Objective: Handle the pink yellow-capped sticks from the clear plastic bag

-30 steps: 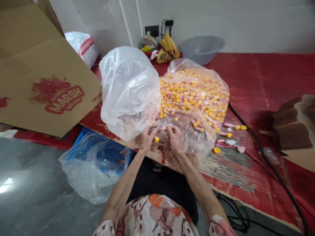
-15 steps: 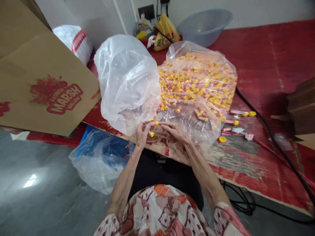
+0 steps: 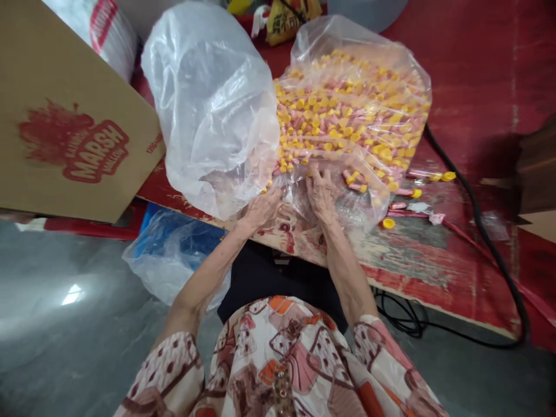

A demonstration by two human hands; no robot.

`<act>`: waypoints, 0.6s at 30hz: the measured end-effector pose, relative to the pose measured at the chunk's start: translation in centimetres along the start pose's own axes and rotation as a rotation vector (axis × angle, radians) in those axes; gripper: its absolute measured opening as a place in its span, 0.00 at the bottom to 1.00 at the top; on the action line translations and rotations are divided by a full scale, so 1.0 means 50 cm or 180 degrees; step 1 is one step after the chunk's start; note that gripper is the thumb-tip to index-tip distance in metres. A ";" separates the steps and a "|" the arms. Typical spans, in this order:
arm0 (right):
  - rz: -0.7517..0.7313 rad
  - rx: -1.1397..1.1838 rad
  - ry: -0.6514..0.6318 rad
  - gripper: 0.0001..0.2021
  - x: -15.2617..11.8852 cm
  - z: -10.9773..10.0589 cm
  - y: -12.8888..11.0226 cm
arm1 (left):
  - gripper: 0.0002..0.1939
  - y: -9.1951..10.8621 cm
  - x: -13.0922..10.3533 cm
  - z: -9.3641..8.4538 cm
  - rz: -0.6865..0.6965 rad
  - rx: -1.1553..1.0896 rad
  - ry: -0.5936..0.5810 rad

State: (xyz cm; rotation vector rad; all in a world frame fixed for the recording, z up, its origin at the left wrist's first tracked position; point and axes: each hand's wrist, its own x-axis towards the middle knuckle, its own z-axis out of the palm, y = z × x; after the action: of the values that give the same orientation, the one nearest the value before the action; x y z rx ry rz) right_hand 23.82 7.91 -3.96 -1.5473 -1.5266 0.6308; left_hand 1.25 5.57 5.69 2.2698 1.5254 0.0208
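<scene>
My left hand (image 3: 263, 208) rests at the table's front edge, beside the mouth of a whitish plastic bag (image 3: 208, 110). Its fingertips are blurred against the film, so what they hold cannot be made out. Small pink tubes with yellow caps (image 3: 266, 186) lie just beyond them. My right hand (image 3: 322, 194) reaches onto the clear plastic bag (image 3: 373, 202), its fingers apart and pointing at the heap of pink tubes with yellow caps (image 3: 330, 116). The fingertips are near the heap's front edge, with no tube plainly between them.
A Marsh Mallow carton (image 3: 87, 116) stands at the left. Below the table edge hangs a blue container lined with plastic (image 3: 174, 249). Loose tubes, a yellow cap (image 3: 388, 223) and a black cable (image 3: 473, 208) lie at the right. A blue-grey basin (image 3: 369, 11) is at the back.
The view has tilted down. Both hands held a yellow-capped tube between them; now they are apart, the right hand has moved onto the clear bag toward the heap, and that tube is not visible.
</scene>
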 end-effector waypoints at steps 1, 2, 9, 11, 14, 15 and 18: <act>0.0048 -0.0122 0.0116 0.21 0.003 0.007 -0.003 | 0.09 -0.008 0.006 -0.005 0.0056 -0.0009 -0.0056; 0.0088 -0.0283 0.0221 0.17 0.004 0.013 -0.006 | 0.08 -0.016 0.011 -0.009 0.0094 -0.0043 -0.0091; -0.0196 -0.0761 0.0208 0.11 -0.013 0.001 -0.003 | 0.04 -0.034 -0.014 0.000 0.0135 -0.0709 0.0184; -0.0221 -0.0625 0.0193 0.10 -0.016 -0.003 -0.004 | 0.04 -0.030 -0.031 0.004 0.0127 -0.0832 0.0258; -0.0171 -0.0217 0.0227 0.09 -0.011 -0.003 -0.010 | 0.06 -0.024 -0.052 0.010 0.0078 -0.0982 0.0431; -0.0132 -0.0054 0.0248 0.10 -0.008 -0.004 -0.013 | 0.06 -0.022 -0.056 0.015 0.0051 -0.1011 0.0524; -0.0010 0.0348 0.0270 0.17 0.006 -0.013 -0.023 | 0.04 -0.016 -0.060 0.036 -0.0026 -0.1048 0.0737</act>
State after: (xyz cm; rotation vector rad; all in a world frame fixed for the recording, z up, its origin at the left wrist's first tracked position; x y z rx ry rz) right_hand 23.75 7.91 -2.61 -1.4703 -1.4082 0.6287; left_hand -0.24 2.60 4.40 2.0511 1.5123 0.5106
